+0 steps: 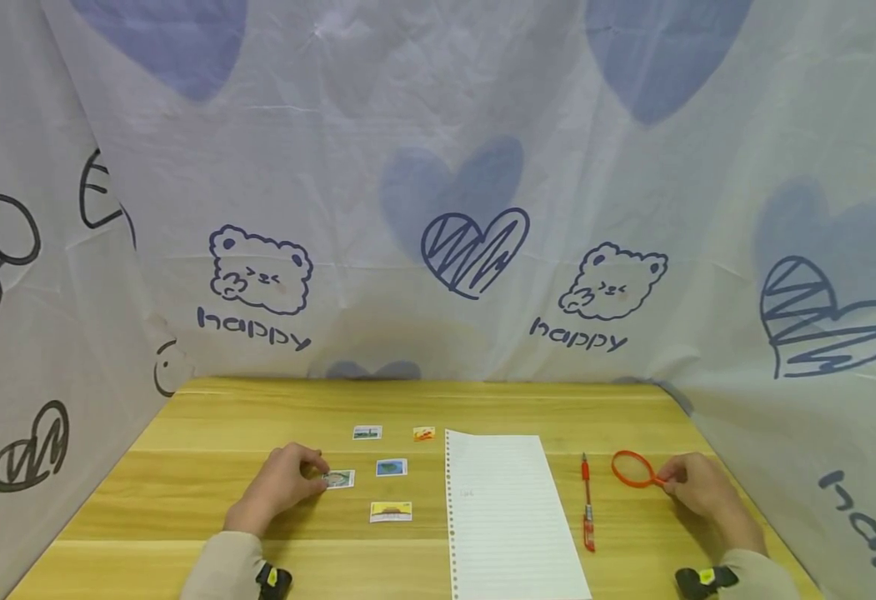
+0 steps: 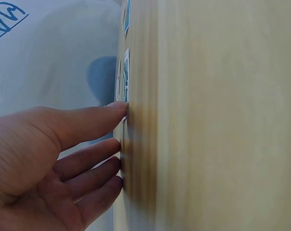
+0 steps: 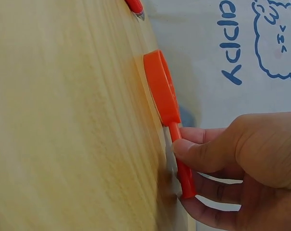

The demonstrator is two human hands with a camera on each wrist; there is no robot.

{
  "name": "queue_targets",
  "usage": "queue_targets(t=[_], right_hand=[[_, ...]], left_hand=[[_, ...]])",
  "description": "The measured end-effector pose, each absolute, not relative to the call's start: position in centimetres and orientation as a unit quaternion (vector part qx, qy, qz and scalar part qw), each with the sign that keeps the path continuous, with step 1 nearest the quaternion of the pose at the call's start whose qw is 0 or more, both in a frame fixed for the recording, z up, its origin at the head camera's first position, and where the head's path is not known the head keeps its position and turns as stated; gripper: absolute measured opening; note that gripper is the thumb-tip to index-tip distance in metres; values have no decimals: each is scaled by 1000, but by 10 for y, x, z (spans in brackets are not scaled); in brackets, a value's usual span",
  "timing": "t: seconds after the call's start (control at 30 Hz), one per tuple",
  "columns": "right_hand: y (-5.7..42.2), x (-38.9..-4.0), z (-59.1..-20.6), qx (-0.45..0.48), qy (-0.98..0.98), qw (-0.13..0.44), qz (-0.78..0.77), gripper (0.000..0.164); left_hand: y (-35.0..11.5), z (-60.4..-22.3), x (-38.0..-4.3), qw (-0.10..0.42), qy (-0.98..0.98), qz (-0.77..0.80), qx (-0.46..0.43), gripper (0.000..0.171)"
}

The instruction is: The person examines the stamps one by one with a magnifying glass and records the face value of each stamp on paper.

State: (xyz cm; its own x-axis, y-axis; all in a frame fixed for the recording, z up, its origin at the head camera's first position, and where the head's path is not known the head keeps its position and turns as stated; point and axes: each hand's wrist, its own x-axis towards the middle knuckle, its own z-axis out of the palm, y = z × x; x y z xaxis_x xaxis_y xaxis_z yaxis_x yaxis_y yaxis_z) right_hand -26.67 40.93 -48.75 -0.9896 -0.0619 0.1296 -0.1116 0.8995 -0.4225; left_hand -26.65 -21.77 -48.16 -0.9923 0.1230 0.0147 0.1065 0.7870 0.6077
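My left hand (image 1: 280, 483) is at the left edge of a greenish postage stamp (image 1: 342, 478) on the wooden table. In the left wrist view, the thumb (image 2: 117, 109) meets the near end of that stamp (image 2: 126, 72); the index finger is largely hidden behind it. Around it lie a yellow stamp (image 1: 391, 512), a blue stamp (image 1: 391, 467), a pale green stamp (image 1: 367, 432) and a small orange-yellow stamp (image 1: 424, 434). My right hand (image 1: 703, 492) pinches the handle of an orange-red magnifying glass (image 3: 159, 86) between thumb and fingers, its round frame low over the table.
A lined, hole-punched paper sheet (image 1: 513, 517), with faint writing near its left edge, lies mid-table. Right of it is a red pen (image 1: 587, 500). White curtains (image 1: 377, 100) printed with hearts and bears enclose the table (image 1: 182, 433) behind and at both sides.
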Motion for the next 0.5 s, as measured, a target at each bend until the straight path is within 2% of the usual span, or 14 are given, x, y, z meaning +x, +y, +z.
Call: queue_targets(t=[0.5], right_hand=[[409, -266, -484, 31, -976, 37, 214, 4]], left_hand=[[-217, -481, -267, 13, 946, 318, 61, 13]])
